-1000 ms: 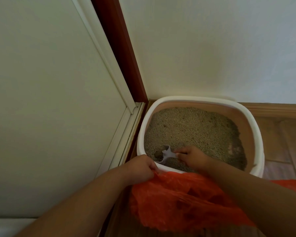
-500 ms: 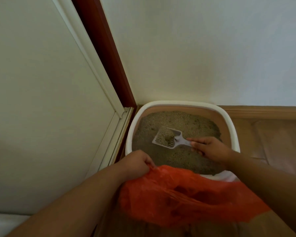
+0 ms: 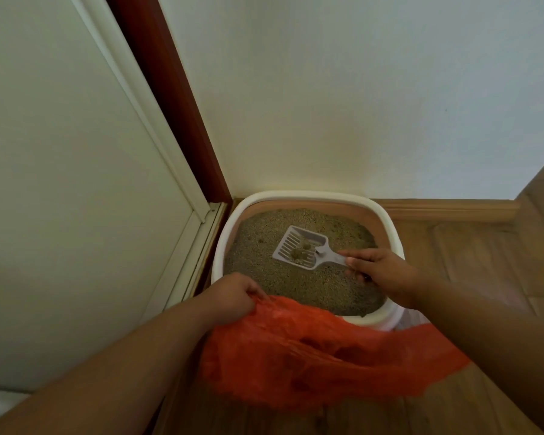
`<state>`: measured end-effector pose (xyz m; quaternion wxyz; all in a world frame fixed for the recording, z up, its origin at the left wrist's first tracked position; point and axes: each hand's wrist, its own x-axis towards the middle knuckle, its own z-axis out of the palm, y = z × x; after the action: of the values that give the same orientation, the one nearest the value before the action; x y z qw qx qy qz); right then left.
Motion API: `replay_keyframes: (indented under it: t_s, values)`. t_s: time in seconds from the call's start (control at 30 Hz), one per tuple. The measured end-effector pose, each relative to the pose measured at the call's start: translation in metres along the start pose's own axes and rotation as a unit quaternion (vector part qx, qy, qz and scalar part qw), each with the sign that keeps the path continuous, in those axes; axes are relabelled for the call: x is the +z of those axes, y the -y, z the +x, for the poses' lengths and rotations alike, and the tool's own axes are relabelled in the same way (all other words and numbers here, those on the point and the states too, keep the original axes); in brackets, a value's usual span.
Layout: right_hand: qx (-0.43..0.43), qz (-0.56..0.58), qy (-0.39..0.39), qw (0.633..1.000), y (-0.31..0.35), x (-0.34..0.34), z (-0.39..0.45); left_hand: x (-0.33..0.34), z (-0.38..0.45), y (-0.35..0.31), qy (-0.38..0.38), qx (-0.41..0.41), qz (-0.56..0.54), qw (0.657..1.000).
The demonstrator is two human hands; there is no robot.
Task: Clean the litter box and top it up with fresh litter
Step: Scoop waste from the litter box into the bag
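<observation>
Sitting in the corner where the pale wall (image 3: 358,89) meets the dark red door frame (image 3: 170,98), the rounded litter box with its white plastic rim (image 3: 387,229) rests on the wooden floor (image 3: 471,262), filled with grey-tan granular litter (image 3: 264,255). Above the litter we hold a pale grey slotted plastic scoop (image 3: 297,248), its tray tilted towards the left and carrying two small clumps (image 3: 300,251) near its handle end. Our right hand (image 3: 382,274) pinches the scoop's handle, thumb and curled fingers closed round it, with the forearm crossing the near right part of the rim. Our left hand (image 3: 230,296) grips the upper edge of a thin orange plastic bag (image 3: 311,353), fingers curled into the crumpled film just beside the box's near left rim. The bag spreads across the floor in front of the box and covers part of its near edge. To the left stands a white panelled door (image 3: 60,183), and a wooden skirting board (image 3: 446,210) runs along the wall behind the box.
</observation>
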<state>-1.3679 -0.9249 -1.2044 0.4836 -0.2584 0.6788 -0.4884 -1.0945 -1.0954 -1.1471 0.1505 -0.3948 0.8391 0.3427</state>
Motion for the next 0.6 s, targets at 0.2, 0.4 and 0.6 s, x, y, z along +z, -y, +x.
replay_keyframes:
  t_s: [0.2,0.4,0.6]
  values:
    - [0.008,-0.014,0.0,1.0,0.001,-0.002,-0.004,-0.001,-0.004,0.01,-0.015,0.002,-0.013,1.0]
    - [0.008,-0.017,-0.002,1.0,0.002,-0.004,-0.005,-0.005,-0.007,0.012,-0.016,-0.003,-0.026,1.0]
    - [-0.015,-0.03,0.012,0.999,0.011,-0.006,-0.008,-0.006,-0.009,0.009,-0.023,0.003,-0.052,0.998]
